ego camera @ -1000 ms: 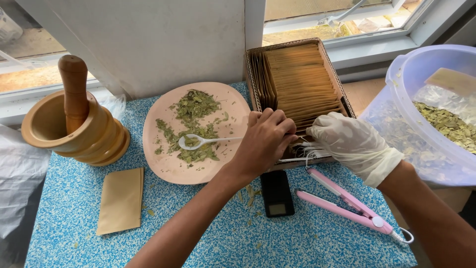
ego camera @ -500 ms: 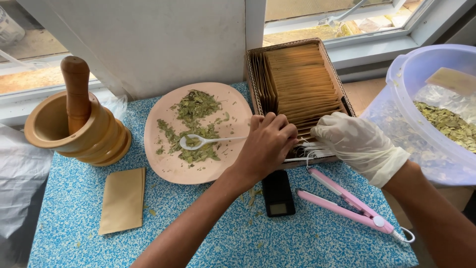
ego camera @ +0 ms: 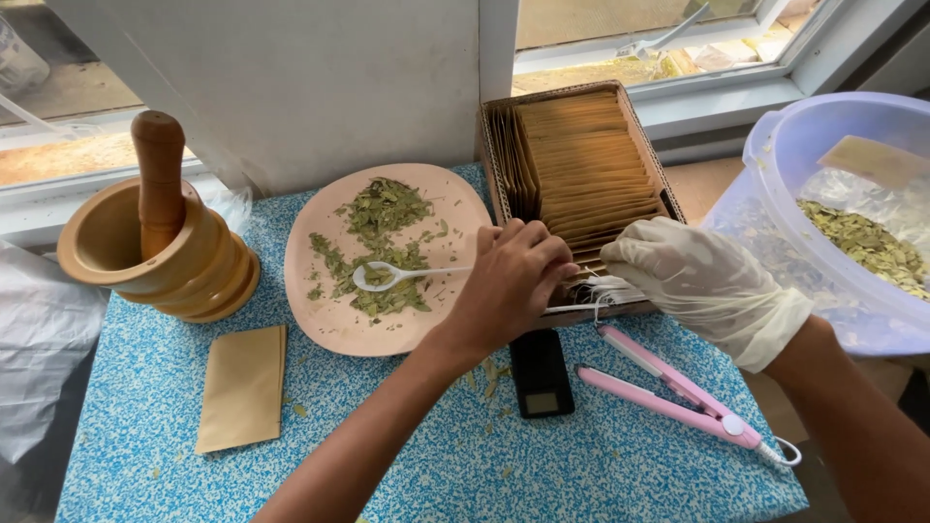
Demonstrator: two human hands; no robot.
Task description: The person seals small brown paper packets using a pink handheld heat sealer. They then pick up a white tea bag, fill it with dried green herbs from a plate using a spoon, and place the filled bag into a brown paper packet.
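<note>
Taking the cardboard box point(ego camera: 581, 165) of brown paper sachets as the landmark: nearest the viewer, in front of the box, lie one small black pocket scale point(ego camera: 541, 373) and one pink flat-iron sealer point(ego camera: 668, 397), its two arms slightly parted, on the blue speckled table point(ego camera: 145, 426). Well to the left of the box, one flat brown envelope point(ego camera: 242, 385) lies alone.

At the box's near edge the two hands meet. The bare left hand point(ego camera: 509, 281) comes in from below, fingers curled and pinched on something at the box's front rim; what it grips is hidden by the knuckles. The right hand point(ego camera: 697, 276), in one white glove, is bent at the wrist with its fingertips closed on a small bundle of white strings point(ego camera: 605, 291), just beside the left hand.

Left of the box sits one round pink plate point(ego camera: 329, 329) with a scatter of dried green leaves point(ego camera: 383, 208) and one white plastic spoon point(ego camera: 387, 275). Further left stands one wooden mortar point(ego camera: 145, 261) with one pestle point(ego camera: 160, 174) upright in it. Right of the box is one translucent lilac tub point(ego camera: 775, 155) holding a clear bag of more leaves and one tan card.
</note>
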